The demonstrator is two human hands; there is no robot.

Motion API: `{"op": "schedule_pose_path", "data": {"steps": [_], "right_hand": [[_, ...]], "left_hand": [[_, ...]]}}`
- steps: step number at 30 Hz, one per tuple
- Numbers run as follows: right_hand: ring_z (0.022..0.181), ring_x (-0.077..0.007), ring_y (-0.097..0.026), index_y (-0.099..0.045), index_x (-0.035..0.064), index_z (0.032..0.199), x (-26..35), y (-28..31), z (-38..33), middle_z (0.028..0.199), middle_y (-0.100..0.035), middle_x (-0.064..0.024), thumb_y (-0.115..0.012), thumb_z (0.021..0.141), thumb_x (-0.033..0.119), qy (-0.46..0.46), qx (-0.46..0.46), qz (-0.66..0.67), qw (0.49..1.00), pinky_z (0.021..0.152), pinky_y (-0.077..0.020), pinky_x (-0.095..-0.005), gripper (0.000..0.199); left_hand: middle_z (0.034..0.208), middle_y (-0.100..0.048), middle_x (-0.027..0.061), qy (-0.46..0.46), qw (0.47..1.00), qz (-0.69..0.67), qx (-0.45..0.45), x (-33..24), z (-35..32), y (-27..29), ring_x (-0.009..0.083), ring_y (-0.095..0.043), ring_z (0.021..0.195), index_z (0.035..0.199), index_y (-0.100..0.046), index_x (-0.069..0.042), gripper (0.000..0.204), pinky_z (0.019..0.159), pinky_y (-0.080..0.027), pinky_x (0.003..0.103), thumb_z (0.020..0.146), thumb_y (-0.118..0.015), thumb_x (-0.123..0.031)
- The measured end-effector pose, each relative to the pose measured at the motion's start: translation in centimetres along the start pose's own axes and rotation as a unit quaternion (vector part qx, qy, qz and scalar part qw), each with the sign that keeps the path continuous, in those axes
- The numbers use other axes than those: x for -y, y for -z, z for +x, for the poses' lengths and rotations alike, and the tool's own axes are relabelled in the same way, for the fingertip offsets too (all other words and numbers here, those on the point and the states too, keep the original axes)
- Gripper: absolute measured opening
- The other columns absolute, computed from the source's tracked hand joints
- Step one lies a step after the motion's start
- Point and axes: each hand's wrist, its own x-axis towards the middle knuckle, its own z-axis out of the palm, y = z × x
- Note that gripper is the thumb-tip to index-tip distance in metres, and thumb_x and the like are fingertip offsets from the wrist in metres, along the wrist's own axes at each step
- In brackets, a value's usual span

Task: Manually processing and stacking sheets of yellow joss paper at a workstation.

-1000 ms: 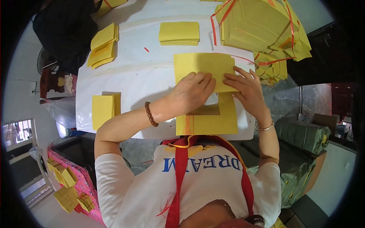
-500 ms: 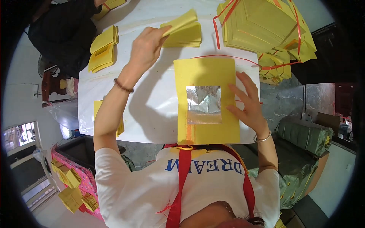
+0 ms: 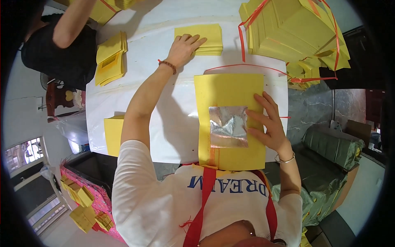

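Note:
My left hand point(image 3: 183, 50) lies flat, fingers spread, on a pile of folded yellow paper point(image 3: 210, 38) at the far middle of the table. In front of me, a large yellow paper sheet point(image 3: 230, 91) reaches the near table edge, possibly with more sheets under it. A silver foil square point(image 3: 228, 128) and an orange-red stripe show on its face. My right hand point(image 3: 272, 126) rests at the sheet's right side, fingers apart, the tips touching the paper and the foil's right edge. Neither hand grips anything.
Yellow folded bundles point(image 3: 111, 61) lie at the table's left, with another yellow stack point(image 3: 113, 136) nearer me. Large yellow paper piles point(image 3: 284, 31) with red ribbon stand far right. A co-worker's arm point(image 3: 74, 24) is at the upper left. Green wrapped bales point(image 3: 329, 144) are on the right.
My left hand has lowered the folded yellow paper it held onto the pile and released it, now lying flat on top. My right hand stays on the sheet. The co-worker's arm has come into view.

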Motion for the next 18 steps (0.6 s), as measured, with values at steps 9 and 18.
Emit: {"op": "schedule_pose_path", "data": {"steps": [9, 18], "right_hand": [[0.134, -0.0372, -0.023, -0.063, 0.0116, 0.113, -0.01, -0.15, -0.17, 0.141, -0.036, -0.0135, -0.069, 0.070, 0.018, -0.007, 0.000, 0.015, 1.000, 0.107, -0.0235, -0.0457, 0.044], [0.134, -0.0361, -0.024, -0.062, 0.0139, 0.114, -0.15, -0.35, -0.32, 0.142, -0.036, -0.0110, -0.068, 0.073, 0.019, -0.007, -0.013, 0.030, 0.999, 0.106, -0.0255, -0.0449, 0.042]], "left_hand": [[0.123, -0.051, 0.0048, -0.014, 0.998, -0.038, 0.038, 0.41, -0.50, 0.45, 0.0239, -0.048, 0.106, 0.129, -0.047, -0.019, 0.048, 0.087, -0.039, 0.038, 0.082, -0.059, -0.021], [0.126, -0.052, 0.0090, -0.019, 0.995, -0.066, 0.070, 1.12, -0.25, 0.18, 0.0270, -0.049, 0.107, 0.129, -0.046, -0.015, 0.043, 0.090, -0.040, 0.039, 0.089, -0.052, -0.030]]}}
